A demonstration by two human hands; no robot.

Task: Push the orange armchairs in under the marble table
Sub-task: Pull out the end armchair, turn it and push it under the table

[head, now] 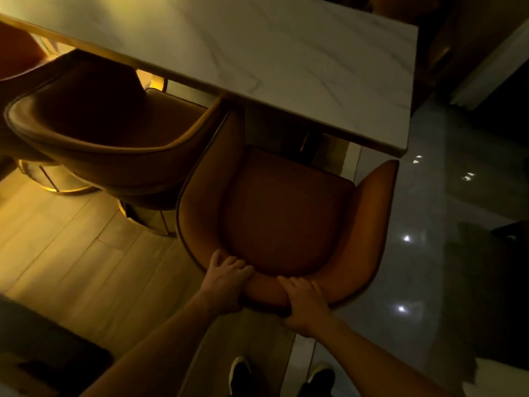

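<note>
While you are standing behind the nearest orange armchair, both of your hands are gripping the top of its curved backrest: your left hand is wrapping the rim left of centre, your right hand is clasping it just beside. Its seat front is sitting just under the edge of the marble counter. A second armchair is touching it on the left, tucked partly under the counter. A third armchair is showing at the far left edge, making three in view.
</note>
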